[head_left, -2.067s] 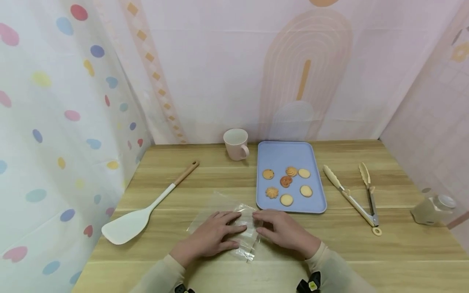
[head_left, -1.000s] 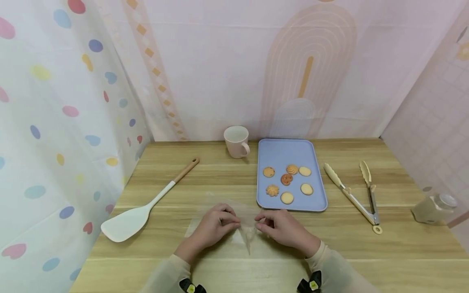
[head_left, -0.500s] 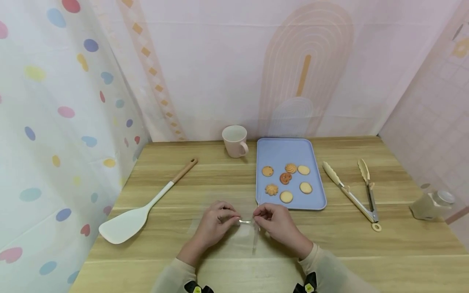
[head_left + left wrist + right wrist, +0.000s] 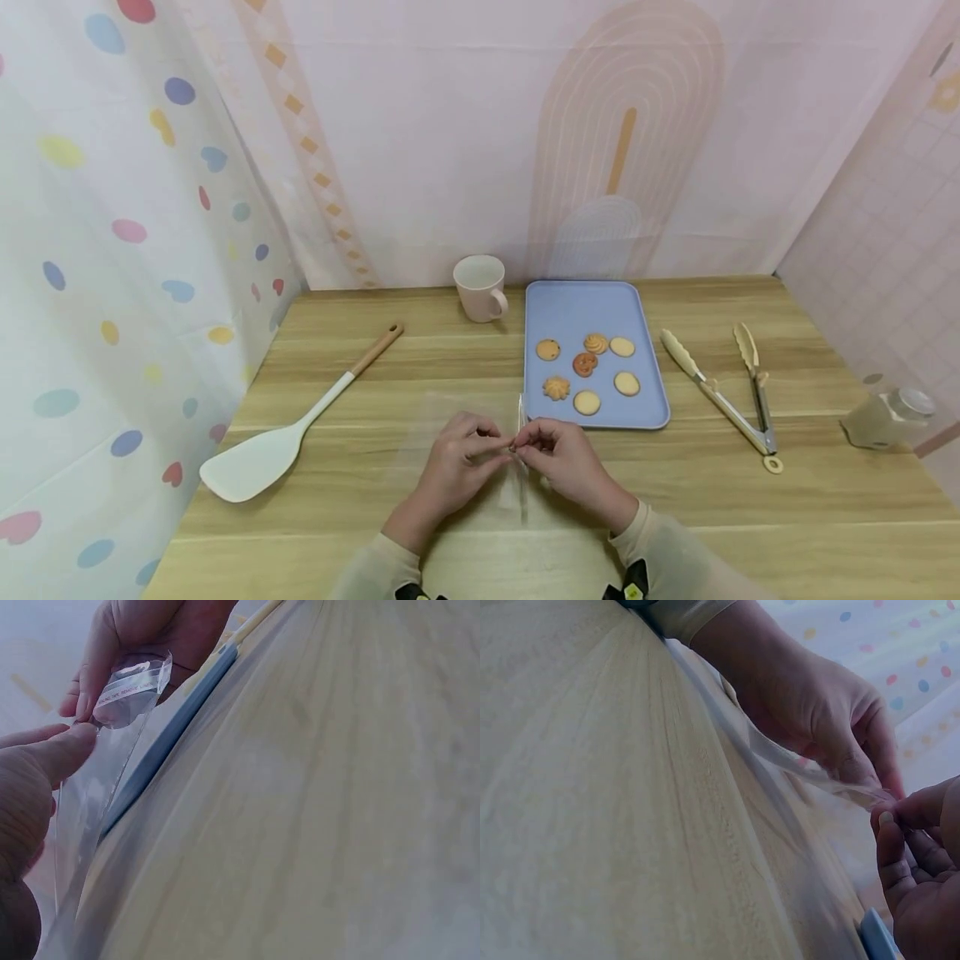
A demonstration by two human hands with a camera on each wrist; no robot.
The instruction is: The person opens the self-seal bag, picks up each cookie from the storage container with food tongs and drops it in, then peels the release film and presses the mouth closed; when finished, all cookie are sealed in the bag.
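Landmark: blue tray (image 4: 581, 310), lying flat on the tabletop (image 4: 795, 533).

Clear plastic bag (image 4: 94, 780): held at the tray's near-left corner, body spreading leftward under the left hand (image 4: 452, 467). The edge between the hands runs near-to-far, roughly parallel to the tray's long left side; its far end sits just beside that side, contact not resolvable. Whole outline too transparent to settle the bag's own long axis.

Right hand (image 4: 561, 458): just in front of the tray's near-left corner, the nearer of the two. Its fingers pinch the bag edge close to a printed strip (image 4: 133, 691). Left hand: left of the right one, farther from the tray; thumb and fingers pinch the same edge. Fingertips of both hands meet or nearly meet there. Judged key relation: the gripped edge lies across the line joining the hands, so parting it would call for a sideways pull.

Elsewhere: cookies (image 4: 587, 403) on the tray's near half; mug (image 4: 478, 292) just left of its far end; spatula (image 4: 255, 462) well left; tongs (image 4: 731, 408) to its right, jar (image 4: 877, 427) beyond them.
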